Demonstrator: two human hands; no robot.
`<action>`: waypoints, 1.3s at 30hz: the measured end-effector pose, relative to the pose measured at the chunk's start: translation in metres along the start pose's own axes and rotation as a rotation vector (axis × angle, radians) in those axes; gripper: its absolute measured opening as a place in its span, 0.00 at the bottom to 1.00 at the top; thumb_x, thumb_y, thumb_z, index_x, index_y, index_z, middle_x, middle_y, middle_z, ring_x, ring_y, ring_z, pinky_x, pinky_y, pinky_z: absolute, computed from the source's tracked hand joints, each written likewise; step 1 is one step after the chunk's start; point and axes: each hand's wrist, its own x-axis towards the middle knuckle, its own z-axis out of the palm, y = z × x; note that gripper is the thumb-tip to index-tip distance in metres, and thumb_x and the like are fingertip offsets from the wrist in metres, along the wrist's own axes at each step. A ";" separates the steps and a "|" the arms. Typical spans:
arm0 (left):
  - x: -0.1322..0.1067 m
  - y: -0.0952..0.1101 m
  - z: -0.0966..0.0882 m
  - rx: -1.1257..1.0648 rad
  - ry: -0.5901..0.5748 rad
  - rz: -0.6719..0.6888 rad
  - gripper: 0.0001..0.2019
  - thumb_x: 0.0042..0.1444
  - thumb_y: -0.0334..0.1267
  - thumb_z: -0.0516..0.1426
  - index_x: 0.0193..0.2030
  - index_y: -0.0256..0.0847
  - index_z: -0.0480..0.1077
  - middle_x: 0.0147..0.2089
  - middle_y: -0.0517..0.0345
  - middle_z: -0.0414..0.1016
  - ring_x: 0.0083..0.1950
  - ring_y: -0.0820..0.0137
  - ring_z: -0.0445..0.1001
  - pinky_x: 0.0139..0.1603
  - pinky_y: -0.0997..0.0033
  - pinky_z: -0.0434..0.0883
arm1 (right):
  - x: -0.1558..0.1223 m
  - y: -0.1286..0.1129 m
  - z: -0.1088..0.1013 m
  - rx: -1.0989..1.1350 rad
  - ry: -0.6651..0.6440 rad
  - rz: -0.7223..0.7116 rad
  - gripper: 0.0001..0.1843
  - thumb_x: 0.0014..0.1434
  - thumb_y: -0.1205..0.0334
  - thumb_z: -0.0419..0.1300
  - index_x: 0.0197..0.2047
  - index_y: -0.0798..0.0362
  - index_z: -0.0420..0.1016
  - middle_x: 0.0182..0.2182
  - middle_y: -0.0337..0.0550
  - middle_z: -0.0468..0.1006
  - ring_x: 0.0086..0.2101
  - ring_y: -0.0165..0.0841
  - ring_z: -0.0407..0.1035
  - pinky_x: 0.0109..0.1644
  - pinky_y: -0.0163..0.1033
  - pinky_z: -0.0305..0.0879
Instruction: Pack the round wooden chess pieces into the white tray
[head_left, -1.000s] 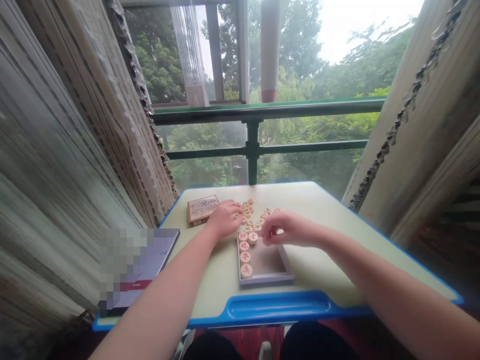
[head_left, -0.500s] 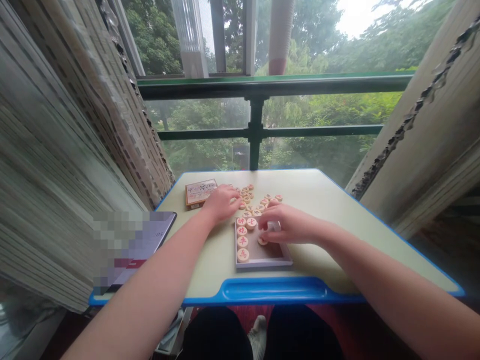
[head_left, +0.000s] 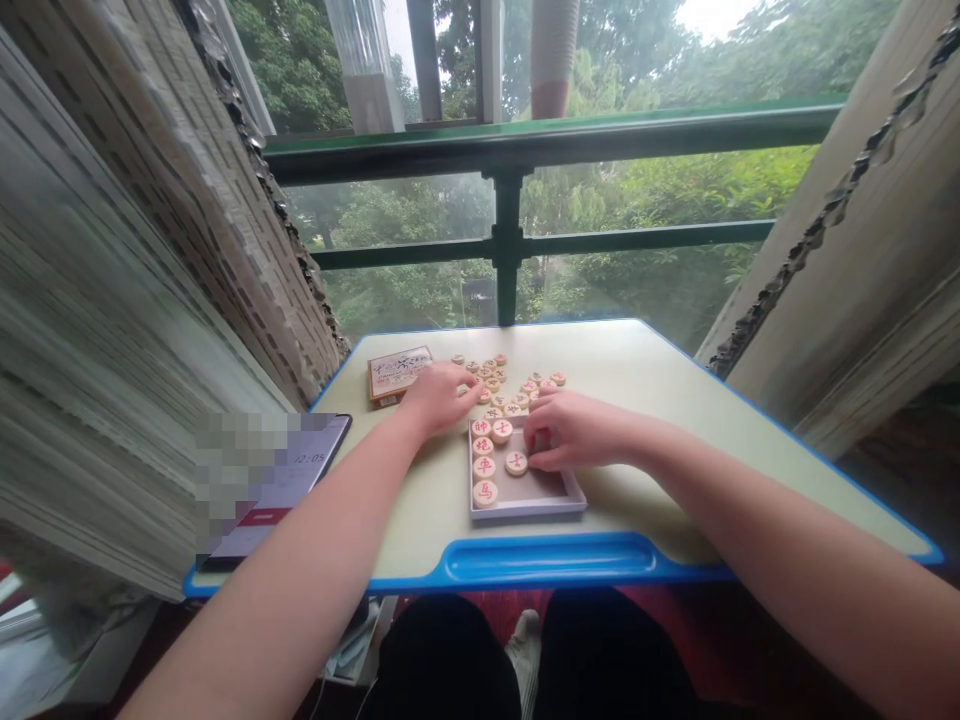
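Note:
A shallow grey tray point(head_left: 559, 497) lies on the pale table point(head_left: 660, 400) and holds several round wooden chess pieces with red characters along its left side. My right hand point(head_left: 574, 430) rests over the tray's far edge, its fingertips curled onto one piece point(head_left: 516, 462) in the tray. My left hand point(head_left: 439, 395) lies just left of the tray's far end, fingers bent down among the loose pieces point(head_left: 517, 385) spread behind the tray. Whether it grips one is hidden.
A printed box lid point(head_left: 397, 372) lies at the table's far left. A phone point(head_left: 281, 485) sits at the near left corner. The table's blue front lip point(head_left: 547, 560) has a long groove. Woven blinds flank both sides, with a green railing and window behind.
My right hand has brought a piece down into the tray beside the left column. The camera has tilted, so the table sits higher in view. My left hand has barely moved.

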 end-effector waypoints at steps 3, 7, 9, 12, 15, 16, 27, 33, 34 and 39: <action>0.000 -0.001 -0.001 0.003 -0.001 -0.009 0.14 0.53 0.43 0.51 0.30 0.39 0.76 0.32 0.53 0.77 0.38 0.66 0.72 0.43 0.66 0.67 | 0.000 -0.002 0.000 -0.003 0.029 -0.029 0.08 0.47 0.57 0.63 0.27 0.54 0.76 0.23 0.39 0.70 0.28 0.30 0.62 0.33 0.34 0.57; 0.001 -0.001 0.000 0.006 -0.009 -0.007 0.14 0.53 0.44 0.52 0.30 0.39 0.76 0.31 0.54 0.77 0.37 0.66 0.72 0.43 0.67 0.66 | 0.002 -0.005 0.003 0.000 0.062 -0.049 0.11 0.49 0.56 0.62 0.24 0.55 0.73 0.22 0.39 0.70 0.26 0.28 0.61 0.31 0.33 0.55; 0.001 -0.002 0.001 0.006 -0.008 -0.006 0.15 0.54 0.44 0.51 0.30 0.40 0.76 0.32 0.53 0.77 0.38 0.66 0.72 0.43 0.67 0.66 | 0.003 -0.005 0.006 -0.017 0.080 -0.045 0.11 0.50 0.57 0.62 0.22 0.55 0.71 0.22 0.40 0.70 0.26 0.28 0.61 0.32 0.33 0.56; 0.001 -0.002 0.002 0.007 -0.002 -0.007 0.15 0.54 0.45 0.52 0.30 0.40 0.76 0.33 0.54 0.77 0.38 0.66 0.72 0.42 0.67 0.66 | 0.005 -0.003 0.010 -0.038 0.109 -0.053 0.11 0.52 0.58 0.61 0.22 0.55 0.72 0.22 0.40 0.71 0.26 0.28 0.61 0.32 0.34 0.56; 0.000 -0.001 0.002 0.012 -0.007 0.003 0.15 0.53 0.45 0.52 0.29 0.40 0.76 0.32 0.54 0.77 0.37 0.66 0.72 0.41 0.68 0.66 | 0.006 -0.002 0.012 -0.061 0.124 -0.063 0.11 0.53 0.59 0.59 0.23 0.55 0.73 0.22 0.41 0.71 0.26 0.29 0.62 0.32 0.34 0.56; 0.000 -0.001 0.002 0.016 -0.011 0.006 0.15 0.53 0.45 0.52 0.29 0.40 0.76 0.31 0.54 0.77 0.37 0.67 0.72 0.41 0.68 0.66 | 0.006 -0.002 0.013 -0.066 0.123 -0.067 0.10 0.53 0.60 0.59 0.24 0.55 0.74 0.22 0.41 0.71 0.26 0.29 0.62 0.32 0.34 0.56; 0.002 -0.003 0.003 0.001 -0.020 -0.015 0.14 0.53 0.44 0.52 0.30 0.40 0.76 0.33 0.54 0.77 0.38 0.66 0.72 0.44 0.66 0.67 | 0.008 -0.003 0.015 -0.070 0.109 -0.069 0.09 0.53 0.60 0.59 0.26 0.54 0.76 0.23 0.42 0.72 0.27 0.29 0.63 0.32 0.33 0.56; 0.001 -0.001 0.002 0.004 -0.019 -0.014 0.14 0.54 0.44 0.52 0.29 0.40 0.76 0.33 0.53 0.77 0.38 0.65 0.72 0.43 0.66 0.67 | 0.008 -0.004 0.015 -0.074 0.128 -0.089 0.10 0.54 0.60 0.59 0.25 0.54 0.75 0.23 0.42 0.72 0.27 0.29 0.63 0.32 0.33 0.56; 0.000 -0.001 0.002 0.006 -0.018 -0.016 0.14 0.54 0.44 0.52 0.30 0.40 0.76 0.33 0.53 0.77 0.38 0.65 0.72 0.43 0.66 0.67 | 0.007 -0.004 0.015 -0.070 0.127 -0.094 0.10 0.54 0.59 0.59 0.25 0.54 0.75 0.23 0.42 0.72 0.27 0.29 0.63 0.32 0.34 0.56; 0.001 -0.003 0.002 0.014 -0.013 -0.011 0.14 0.54 0.44 0.52 0.30 0.40 0.76 0.33 0.53 0.77 0.37 0.65 0.72 0.42 0.66 0.66 | 0.006 -0.003 0.010 -0.051 0.159 -0.119 0.13 0.56 0.59 0.56 0.24 0.55 0.74 0.21 0.41 0.69 0.25 0.28 0.60 0.32 0.34 0.55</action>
